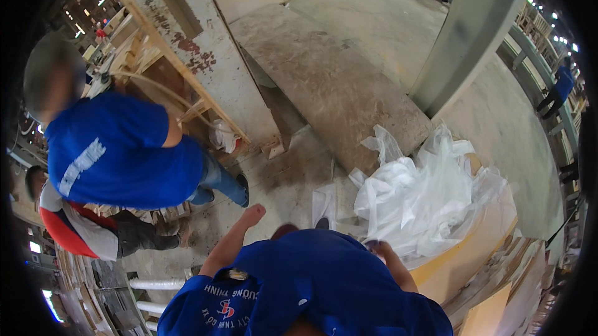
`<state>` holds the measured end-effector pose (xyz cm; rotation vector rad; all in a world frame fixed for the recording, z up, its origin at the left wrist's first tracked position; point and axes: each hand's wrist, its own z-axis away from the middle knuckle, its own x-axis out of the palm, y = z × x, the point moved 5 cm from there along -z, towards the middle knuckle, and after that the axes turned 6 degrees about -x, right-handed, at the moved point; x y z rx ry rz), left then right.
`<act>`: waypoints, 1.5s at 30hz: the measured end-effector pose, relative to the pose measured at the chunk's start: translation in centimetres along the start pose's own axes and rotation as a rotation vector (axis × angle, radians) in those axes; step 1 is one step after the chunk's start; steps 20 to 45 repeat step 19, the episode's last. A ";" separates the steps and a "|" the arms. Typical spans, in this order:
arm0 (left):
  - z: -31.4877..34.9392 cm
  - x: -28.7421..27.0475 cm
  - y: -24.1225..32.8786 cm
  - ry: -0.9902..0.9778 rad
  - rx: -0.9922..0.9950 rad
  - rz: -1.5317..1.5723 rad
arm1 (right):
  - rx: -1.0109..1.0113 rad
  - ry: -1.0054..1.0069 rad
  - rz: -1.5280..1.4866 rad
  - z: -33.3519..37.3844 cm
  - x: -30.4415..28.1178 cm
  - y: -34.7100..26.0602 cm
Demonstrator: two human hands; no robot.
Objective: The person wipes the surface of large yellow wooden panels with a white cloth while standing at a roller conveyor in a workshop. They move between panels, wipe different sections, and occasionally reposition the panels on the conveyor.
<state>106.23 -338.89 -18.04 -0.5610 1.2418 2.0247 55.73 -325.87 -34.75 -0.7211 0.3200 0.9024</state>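
My left hand hangs out over the floor with its fingers curled in, and nothing shows in it. My right hand is close to my body, bent around a small dark thing too unclear to name. Just beyond that hand lies a big crumpled heap of clear plastic sheeting. Whether the hand touches the sheeting, I cannot tell.
A person in a blue shirt stands at left, another in red and white beyond. A peeling post and a grey column rise ahead. Boards are stacked at right. A metal plate lies on the floor.
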 end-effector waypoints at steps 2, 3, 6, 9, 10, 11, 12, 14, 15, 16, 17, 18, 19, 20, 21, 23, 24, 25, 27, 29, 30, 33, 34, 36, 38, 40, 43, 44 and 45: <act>-1.1 -1.0 -1.4 -0.116 -0.069 -0.185 | -0.007 0.019 -0.189 -4.9 -4.9 -9.3; -3.1 -1.1 -1.5 -0.185 -0.094 -0.216 | -0.059 0.095 -0.174 -7.5 -8.9 -12.1; -10.7 -1.7 -1.6 -0.407 -0.124 -0.189 | -0.215 0.299 -0.265 -14.3 -18.9 -19.1; -20.4 -3.5 -0.9 -0.673 -0.300 -0.399 | -0.287 0.395 -0.345 -21.2 -25.5 -25.3; -24.3 -4.6 0.5 -0.657 -0.269 -0.405 | -0.235 0.436 -0.428 -22.8 -26.7 -25.2; -28.9 -6.5 2.2 -0.627 -0.239 -0.408 | -0.197 0.478 -0.509 -24.3 -27.7 -25.5; -33.7 -7.9 4.5 -0.608 -0.211 -0.403 | -0.149 0.518 -0.581 -25.5 -28.4 -25.3; -42.7 -11.4 7.3 -0.458 -0.150 -0.397 | -0.021 0.478 -0.412 -27.8 -28.6 -26.7; -47.5 -12.8 10.0 -0.297 -0.009 -0.363 | 0.039 0.459 -0.354 -28.1 -28.5 -26.3; -51.8 -14.3 11.3 -0.307 -0.012 -0.194 | 0.080 0.433 -0.300 -28.6 -28.4 -26.6; -56.1 -16.1 13.4 -0.266 0.022 -0.274 | 0.117 0.368 -0.368 -28.8 -28.4 -27.4; -60.4 -16.6 16.7 -0.337 0.018 -0.252 | 0.188 0.326 -0.438 -28.2 -28.4 -27.6; -64.5 -18.4 19.9 -0.222 0.141 -0.157 | 0.255 0.271 -0.598 -28.5 -27.9 -28.2; -64.5 -18.4 19.9 -0.222 0.141 -0.157 | 0.255 0.271 -0.598 -28.5 -27.9 -28.2; -64.5 -18.4 19.9 -0.222 0.141 -0.157 | 0.255 0.271 -0.598 -28.5 -27.9 -28.2; -64.5 -18.4 19.9 -0.222 0.141 -0.157 | 0.255 0.271 -0.598 -28.5 -27.9 -28.2; -64.5 -18.4 19.9 -0.222 0.141 -0.157 | 0.255 0.271 -0.598 -28.5 -27.9 -28.2; -64.5 -18.4 19.9 -0.222 0.141 -0.157 | 0.255 0.271 -0.598 -28.5 -27.9 -28.2; -64.5 -18.4 19.9 -0.222 0.141 -0.157 | 0.255 0.271 -0.598 -28.5 -27.9 -28.2; -64.5 -18.4 19.9 -0.222 0.141 -0.157 | 0.255 0.271 -0.598 -28.5 -27.9 -28.2; -64.5 -18.4 19.9 -0.222 0.141 -0.157 | 0.255 0.271 -0.598 -28.5 -27.9 -28.2; -64.5 -18.4 19.9 -0.222 0.141 -0.157 | 0.255 0.271 -0.598 -28.5 -27.9 -28.2; -64.5 -18.4 19.9 -0.222 0.141 -0.157 | 0.255 0.271 -0.598 -28.5 -27.9 -28.2; -64.5 -18.4 19.9 -0.222 0.141 -0.157 | 0.255 0.271 -0.598 -28.5 -27.9 -28.2; -64.5 -18.4 19.9 -0.222 0.141 -0.157 | 0.255 0.271 -0.598 -28.5 -27.9 -28.2; -64.5 -18.4 19.9 -0.222 0.141 -0.157 | 0.255 0.271 -0.598 -28.5 -27.9 -28.2; -64.5 -18.4 19.9 -0.222 0.141 -0.157 | 0.255 0.271 -0.598 -28.5 -27.9 -28.2; -64.5 -18.4 19.9 -0.222 0.141 -0.157 | 0.255 0.271 -0.598 -28.5 -27.9 -28.2; -64.5 -18.4 19.9 -0.222 0.141 -0.157 | 0.255 0.271 -0.598 -28.5 -27.9 -28.2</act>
